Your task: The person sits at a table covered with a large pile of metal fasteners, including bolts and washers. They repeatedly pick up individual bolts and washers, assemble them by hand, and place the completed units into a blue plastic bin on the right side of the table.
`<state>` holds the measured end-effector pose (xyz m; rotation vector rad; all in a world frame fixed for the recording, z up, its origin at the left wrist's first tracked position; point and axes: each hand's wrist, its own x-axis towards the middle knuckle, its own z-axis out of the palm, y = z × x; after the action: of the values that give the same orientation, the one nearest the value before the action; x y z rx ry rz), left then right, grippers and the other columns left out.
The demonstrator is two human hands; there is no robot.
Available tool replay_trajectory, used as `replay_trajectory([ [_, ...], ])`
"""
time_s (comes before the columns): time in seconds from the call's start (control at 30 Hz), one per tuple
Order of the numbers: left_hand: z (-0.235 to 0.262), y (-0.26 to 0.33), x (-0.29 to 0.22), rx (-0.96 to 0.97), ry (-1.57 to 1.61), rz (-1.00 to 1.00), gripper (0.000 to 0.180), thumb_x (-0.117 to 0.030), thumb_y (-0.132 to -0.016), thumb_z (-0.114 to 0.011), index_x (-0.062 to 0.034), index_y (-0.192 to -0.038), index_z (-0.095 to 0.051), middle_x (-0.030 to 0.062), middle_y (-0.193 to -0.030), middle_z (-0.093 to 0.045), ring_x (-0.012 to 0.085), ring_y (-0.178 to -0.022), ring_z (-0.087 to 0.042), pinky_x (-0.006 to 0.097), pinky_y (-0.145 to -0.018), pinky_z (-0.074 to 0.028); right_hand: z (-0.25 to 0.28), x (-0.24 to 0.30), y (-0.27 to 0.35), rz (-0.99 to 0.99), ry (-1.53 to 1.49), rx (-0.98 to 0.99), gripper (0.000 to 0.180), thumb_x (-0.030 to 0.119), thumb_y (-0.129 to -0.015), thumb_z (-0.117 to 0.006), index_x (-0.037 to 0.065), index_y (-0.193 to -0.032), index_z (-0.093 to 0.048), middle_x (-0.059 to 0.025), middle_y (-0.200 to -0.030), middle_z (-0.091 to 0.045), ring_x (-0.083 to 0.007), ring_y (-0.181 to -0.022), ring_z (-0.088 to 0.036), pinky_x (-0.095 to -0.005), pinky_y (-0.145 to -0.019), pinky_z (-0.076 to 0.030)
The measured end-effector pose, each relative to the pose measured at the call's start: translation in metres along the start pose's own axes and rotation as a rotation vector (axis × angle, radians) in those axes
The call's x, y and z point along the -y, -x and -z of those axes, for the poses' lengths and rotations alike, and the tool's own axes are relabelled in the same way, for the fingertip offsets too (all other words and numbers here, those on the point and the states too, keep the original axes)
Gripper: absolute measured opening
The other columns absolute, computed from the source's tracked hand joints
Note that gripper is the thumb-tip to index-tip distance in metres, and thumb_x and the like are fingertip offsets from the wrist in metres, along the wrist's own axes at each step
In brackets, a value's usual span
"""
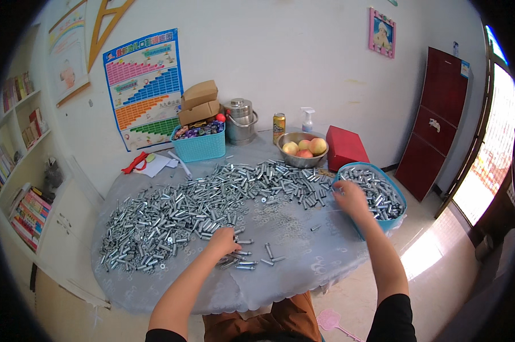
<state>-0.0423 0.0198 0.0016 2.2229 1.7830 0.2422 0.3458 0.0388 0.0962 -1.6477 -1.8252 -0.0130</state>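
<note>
Foreground: loose expansion bolts (245, 267) lie on the bench (303, 273) toward its front edge; a stray forearm sweep could roll some off. The left hand (223, 240) curls its fingers among them, grip hidden. Beyond: the right hand (349, 196), fingers at the bolt-filled blue basket (393, 223), spread indistinct; main bolt heap (172, 222) leftward.
</note>
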Motion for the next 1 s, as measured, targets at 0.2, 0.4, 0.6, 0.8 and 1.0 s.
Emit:
replay_trajectory([
  [0.2,-0.004,0.006,-0.002,-0.073,-0.017,-0.103,0.035,-0.026,-0.065,-0.076,0.0005,-0.083,-0.061,0.0196,-0.090,-0.060,0.0348,-0.091,-0.056,0.040,-0.077,-0.045,-0.092,0.094,0.054,0.102,-0.206,0.649,0.034,0.031,-0.073,-0.067,0.005,-0.095,-0.063,-0.0124,-0.088,-0.066,-0.0272,-0.081,-0.063,-0.0344,-0.072,-0.049],
  [0.4,0.004,0.018,-0.006,-0.075,0.203,-0.091,0.037,-0.018,-0.065,-0.075,-0.0001,-0.089,-0.052,0.0182,-0.085,-0.059,0.0344,-0.085,-0.056,0.040,-0.072,-0.044,-0.140,0.113,0.077,0.188,-0.061,0.604,0.033,0.027,-0.069,-0.068,0.005,-0.092,-0.062,-0.0126,-0.090,-0.063,-0.0288,-0.086,-0.060,-0.0378,-0.074,-0.049],
  [0.6,-0.008,0.013,0.013,-0.127,0.278,-0.141,0.027,-0.014,-0.073,-0.068,-0.0002,-0.092,-0.053,0.0194,-0.092,-0.059,0.0353,-0.089,-0.055,0.041,-0.076,-0.044,-0.147,0.112,0.066,0.129,-0.383,0.624,0.031,0.021,-0.070,-0.061,0.007,-0.098,-0.063,-0.0145,-0.088,-0.062,-0.0307,-0.087,-0.059,-0.0368,-0.077,-0.047],
  [0.8,-0.004,0.023,0.018,-0.347,0.456,-0.121,0.021,-0.009,-0.082,-0.059,-0.0036,-0.101,-0.051,0.0166,-0.095,-0.057,0.0315,-0.087,-0.056,0.036,-0.075,-0.044,-0.136,0.152,0.077,0.250,-0.343,0.596,0.029,0.024,-0.072,-0.059,0.011,-0.098,-0.063,-0.0141,-0.099,-0.058,-0.0304,-0.089,-0.058,-0.0368,-0.079,-0.047],
  [1.0,0.022,0.038,0.044,-0.345,0.486,0.077,0.029,-0.019,-0.077,-0.067,-0.0054,-0.100,-0.054,0.0159,-0.093,-0.061,0.0284,-0.087,-0.059,0.034,-0.075,-0.045,-0.157,0.161,0.067,0.364,-0.159,0.688,0.028,0.022,-0.069,-0.062,0.012,-0.096,-0.060,-0.0103,-0.097,-0.060,-0.0277,-0.087,-0.059,-0.0373,-0.075,-0.047],
])
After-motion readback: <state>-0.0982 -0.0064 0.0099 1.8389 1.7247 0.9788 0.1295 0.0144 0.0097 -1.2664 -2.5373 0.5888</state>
